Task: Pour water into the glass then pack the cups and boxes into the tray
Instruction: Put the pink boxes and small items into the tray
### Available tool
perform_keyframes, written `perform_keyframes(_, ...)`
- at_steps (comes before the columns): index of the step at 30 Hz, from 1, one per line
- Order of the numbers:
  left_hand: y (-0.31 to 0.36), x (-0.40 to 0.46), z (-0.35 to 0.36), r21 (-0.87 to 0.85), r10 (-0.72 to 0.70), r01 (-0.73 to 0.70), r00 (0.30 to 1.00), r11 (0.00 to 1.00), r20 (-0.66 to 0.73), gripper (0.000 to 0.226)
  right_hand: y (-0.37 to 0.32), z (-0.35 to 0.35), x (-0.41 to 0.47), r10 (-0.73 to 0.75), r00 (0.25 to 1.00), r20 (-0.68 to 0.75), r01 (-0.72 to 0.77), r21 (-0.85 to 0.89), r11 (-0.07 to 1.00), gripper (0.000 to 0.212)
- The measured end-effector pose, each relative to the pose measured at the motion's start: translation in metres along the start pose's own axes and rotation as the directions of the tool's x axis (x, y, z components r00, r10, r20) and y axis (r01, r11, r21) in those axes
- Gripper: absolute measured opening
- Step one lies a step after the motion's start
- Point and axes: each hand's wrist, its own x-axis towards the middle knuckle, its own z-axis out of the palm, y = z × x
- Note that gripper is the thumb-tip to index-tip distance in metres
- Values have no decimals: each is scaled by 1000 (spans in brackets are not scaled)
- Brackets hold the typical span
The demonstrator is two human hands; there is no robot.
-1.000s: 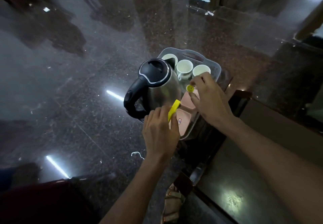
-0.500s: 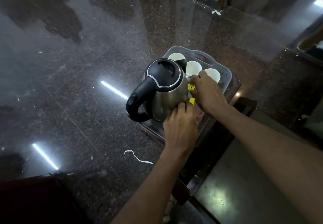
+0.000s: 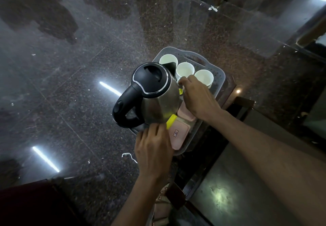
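Found the left hand [image 3: 153, 148] low in the middle of the frame, fingers curled shut on the lower end of a yellow strip [image 3: 171, 121], wedged between the kettle [image 3: 155, 93] and the nearer pink box [image 3: 178, 136]. A second ago, held that strip up in the air, clear of everything; since then, brought it down against the kettle's foot. Right of centre, found the right hand [image 3: 197, 99] knuckles up, fingertips bent at the near rim of the middle cup [image 3: 184, 69]; could not tell whether gripping the cup or merely touching it. Earlier, pinched a small yellow disc [image 3: 180, 91] over the boxes with that hand; now saw the disc tucked between kettle and thumb (held or let go, not clear). Outward from there: two more white cups [image 3: 168, 60] [image 3: 203, 77] in a slanting row toward the upper right, a second pink box [image 3: 187, 114] under the wrist, all inside the grey tray [image 3: 218, 70], with the kettle upright along its left side. Made out no glass anywhere. Judged the packing nearly finished, cups and boxes already aboard, with only the small yellow pieces left to settle. Beyond the tray, dark polished floor [image 3: 70, 84] with streaks of reflected light.
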Motion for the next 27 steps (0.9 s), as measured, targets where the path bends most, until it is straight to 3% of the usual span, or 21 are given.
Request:
perform_keyframes(4, 3, 1, -1, -40, -73, 74, 997, 996, 27, 11, -4, 9, 0, 0, 1000, 1, 0, -86, 996, 41)
perform_keyframes(9, -2, 9, 0, -142, -88, 104, 990, 984, 115, 13, -7, 10, -3, 19, 1000, 8, -19, -27, 999, 20)
perform_keyframes(14, -9, 14, -1, -131, -148, 170, 976, 977, 162, 8, -8, 11, -4, 76, 997, -12, -76, 11, 997, 14)
perform_keyframes(20, -16, 14, -2, -243, -76, 123, 978, 962, 195, 14, -14, 5, -5, 90, 995, 52, -93, 46, 995, 6)
perform_keyframes(24, -19, 5, -17, -356, 49, -24, 997, 934, 61, 35, -15, 4, -8, 113, 992, 60, -114, 19, 993, 7)
perform_keyframes(27, -20, -9, -34, -409, 110, -174, 978, 896, -175, 25, -12, 2, -15, 100, 995, 13, -100, 2, 995, 17)
